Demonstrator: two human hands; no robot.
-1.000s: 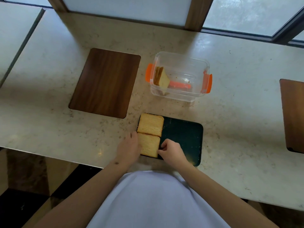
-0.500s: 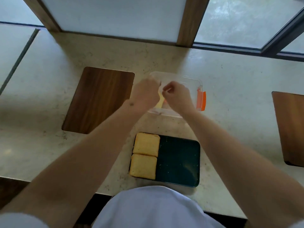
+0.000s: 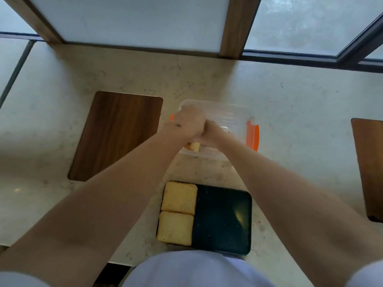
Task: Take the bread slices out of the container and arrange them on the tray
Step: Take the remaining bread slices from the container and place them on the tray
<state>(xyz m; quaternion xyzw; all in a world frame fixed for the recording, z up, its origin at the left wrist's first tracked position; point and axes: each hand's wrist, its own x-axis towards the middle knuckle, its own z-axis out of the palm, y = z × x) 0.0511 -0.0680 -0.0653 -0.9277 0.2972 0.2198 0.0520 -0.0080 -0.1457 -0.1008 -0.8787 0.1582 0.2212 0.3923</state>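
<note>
Both hands have gone from the tray's near slice up into the clear container, where they now meet over the bread. Left hand and right hand are curled and pressed together inside the tub, with a pale bread slice showing just beneath them. Whether either grip has actually closed on it I cannot tell, since the fingers are hidden. Two slices already lie flat and touching along the left side of the dark tray on the counter; its right half is bare. Bread like this is likely light, soft and easily dented, so pinching it gently by opposite crust edges looks wiser than squeezing the middle.
</note>
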